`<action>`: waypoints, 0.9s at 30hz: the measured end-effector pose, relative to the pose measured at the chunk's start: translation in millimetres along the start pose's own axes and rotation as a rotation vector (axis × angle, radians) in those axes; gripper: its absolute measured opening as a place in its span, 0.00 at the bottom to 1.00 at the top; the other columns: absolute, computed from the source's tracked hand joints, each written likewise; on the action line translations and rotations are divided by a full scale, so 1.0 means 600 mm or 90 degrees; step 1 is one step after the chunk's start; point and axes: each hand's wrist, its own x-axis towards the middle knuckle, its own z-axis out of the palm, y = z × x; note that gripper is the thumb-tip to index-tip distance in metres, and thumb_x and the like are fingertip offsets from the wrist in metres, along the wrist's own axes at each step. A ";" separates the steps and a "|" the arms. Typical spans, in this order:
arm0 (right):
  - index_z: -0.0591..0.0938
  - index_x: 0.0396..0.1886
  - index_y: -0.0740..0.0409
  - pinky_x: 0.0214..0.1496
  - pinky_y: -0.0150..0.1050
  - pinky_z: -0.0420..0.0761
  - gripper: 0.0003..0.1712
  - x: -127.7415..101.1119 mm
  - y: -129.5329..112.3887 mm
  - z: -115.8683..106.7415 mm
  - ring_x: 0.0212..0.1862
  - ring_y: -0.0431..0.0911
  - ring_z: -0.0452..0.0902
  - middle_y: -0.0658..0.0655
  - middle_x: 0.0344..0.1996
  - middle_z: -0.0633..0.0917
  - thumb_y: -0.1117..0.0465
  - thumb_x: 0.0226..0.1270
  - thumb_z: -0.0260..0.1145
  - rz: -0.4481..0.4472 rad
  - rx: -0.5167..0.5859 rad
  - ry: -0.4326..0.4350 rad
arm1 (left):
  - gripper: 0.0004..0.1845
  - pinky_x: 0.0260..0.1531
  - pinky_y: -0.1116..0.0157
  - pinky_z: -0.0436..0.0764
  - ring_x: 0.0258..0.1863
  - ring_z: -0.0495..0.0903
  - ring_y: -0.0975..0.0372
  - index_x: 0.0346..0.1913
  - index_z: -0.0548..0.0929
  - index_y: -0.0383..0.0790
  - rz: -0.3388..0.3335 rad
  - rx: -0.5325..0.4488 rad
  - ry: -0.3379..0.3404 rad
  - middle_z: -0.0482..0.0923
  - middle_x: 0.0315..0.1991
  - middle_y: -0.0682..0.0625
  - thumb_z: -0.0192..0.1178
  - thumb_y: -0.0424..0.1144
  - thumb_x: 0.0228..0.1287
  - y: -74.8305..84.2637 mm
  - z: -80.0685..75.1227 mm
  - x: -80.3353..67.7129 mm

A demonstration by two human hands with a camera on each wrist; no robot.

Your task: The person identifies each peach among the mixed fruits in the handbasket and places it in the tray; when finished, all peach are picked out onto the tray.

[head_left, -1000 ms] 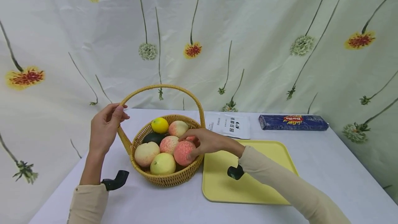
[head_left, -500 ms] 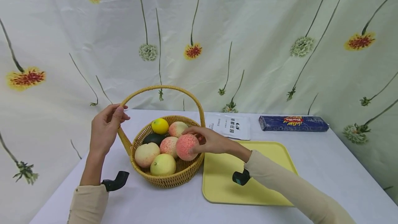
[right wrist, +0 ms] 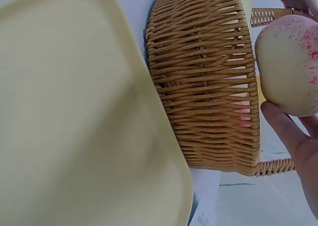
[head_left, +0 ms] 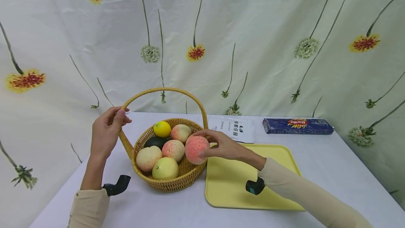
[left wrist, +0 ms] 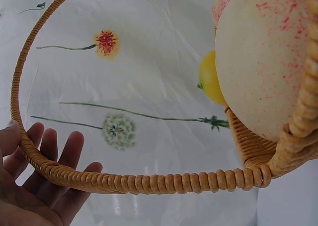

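We see the left hand pinching the basket handle, presumably to steady it; the right hand, spread just enough, grips a peach.

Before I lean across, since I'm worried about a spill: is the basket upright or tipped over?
Upright. The basket stands on the table, its handle arched above it and fruit lying inside.
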 end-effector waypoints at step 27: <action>0.70 0.66 0.61 0.49 0.45 0.81 0.35 -0.060 0.032 -0.064 0.54 0.56 0.77 0.60 0.59 0.75 0.57 0.61 0.69 0.035 -0.002 0.078 | 0.20 0.39 0.81 0.75 0.35 0.79 0.74 0.51 0.80 0.37 0.000 -0.009 -0.001 0.80 0.29 0.56 0.49 0.49 0.73 -0.002 0.001 0.000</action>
